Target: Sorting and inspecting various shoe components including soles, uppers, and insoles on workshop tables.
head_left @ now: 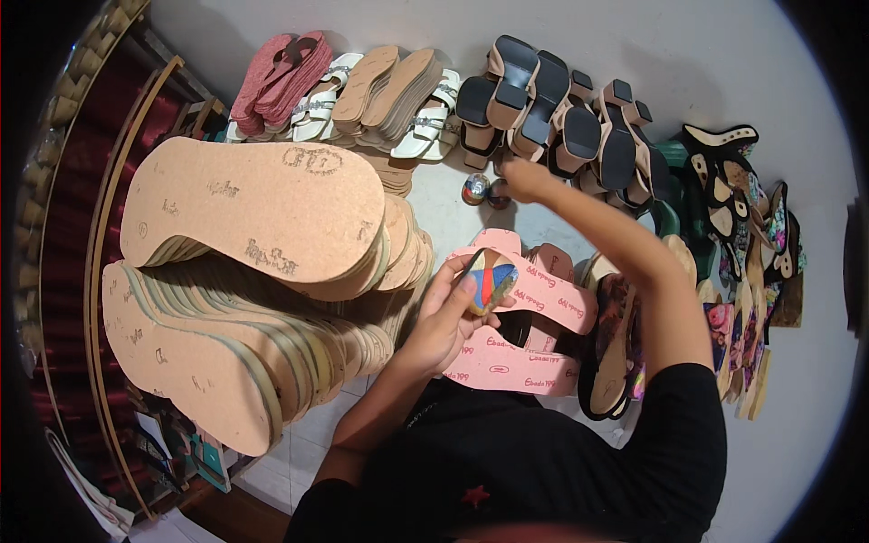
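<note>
My left hand (446, 312) is closed around a small rounded piece (491, 282) patterned in blue, red and gold. Its exact kind does not show. Below and behind it lie pink printed insole-shaped pieces (552, 299), stacked and crossed. Reaching far across the white surface, my right hand (527, 181) has its fingers curled at a small dark round piece (498, 193), partly hidden by them. Just left of that stands another shiny, multicoloured round piece (475, 188).
Large stacks of tan sole-shaped boards (253, 213) fill the left. White sandals (317, 109) and red soles (281, 77) line the back. Black-soled heeled shoes (579, 136) stand beyond my right hand. Floral sandals (733, 208) crowd the right by the wall.
</note>
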### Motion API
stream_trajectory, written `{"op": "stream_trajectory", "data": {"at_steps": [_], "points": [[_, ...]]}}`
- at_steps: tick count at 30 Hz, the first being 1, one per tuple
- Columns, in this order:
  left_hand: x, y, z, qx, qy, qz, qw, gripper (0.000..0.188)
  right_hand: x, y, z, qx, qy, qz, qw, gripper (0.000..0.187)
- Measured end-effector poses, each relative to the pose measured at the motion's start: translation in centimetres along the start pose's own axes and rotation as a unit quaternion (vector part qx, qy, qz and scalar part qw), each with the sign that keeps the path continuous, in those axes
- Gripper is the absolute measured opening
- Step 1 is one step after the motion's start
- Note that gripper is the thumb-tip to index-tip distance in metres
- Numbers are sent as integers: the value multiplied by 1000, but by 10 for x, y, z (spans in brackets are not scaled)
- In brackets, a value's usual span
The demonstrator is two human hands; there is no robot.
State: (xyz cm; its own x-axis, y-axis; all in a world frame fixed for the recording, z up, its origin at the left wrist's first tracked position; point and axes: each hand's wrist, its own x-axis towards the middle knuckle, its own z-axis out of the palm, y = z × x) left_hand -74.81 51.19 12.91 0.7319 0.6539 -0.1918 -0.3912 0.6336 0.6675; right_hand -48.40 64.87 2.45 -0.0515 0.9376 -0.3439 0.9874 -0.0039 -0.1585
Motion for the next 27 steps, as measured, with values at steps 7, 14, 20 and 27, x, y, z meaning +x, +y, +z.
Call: {"op": "stream_trajectory", "data": {"at_steps": [7, 14, 20, 27], "points": [[10, -6, 18, -76, 32, 48, 995, 34, -151, -91, -121, 282, 1, -313, 907, 65], [20, -13, 26, -56, 26, 32, 998, 32, -172, -76, -101, 181, 162, -226, 943, 62], [10, -9, 20, -29, -63, 9, 998, 38, -84, 10, -46, 46, -31, 27, 998, 62], [-10, 6, 7, 42, -104, 7, 994, 36, -4, 50, 50, -57, -63, 40, 996, 55]]}}
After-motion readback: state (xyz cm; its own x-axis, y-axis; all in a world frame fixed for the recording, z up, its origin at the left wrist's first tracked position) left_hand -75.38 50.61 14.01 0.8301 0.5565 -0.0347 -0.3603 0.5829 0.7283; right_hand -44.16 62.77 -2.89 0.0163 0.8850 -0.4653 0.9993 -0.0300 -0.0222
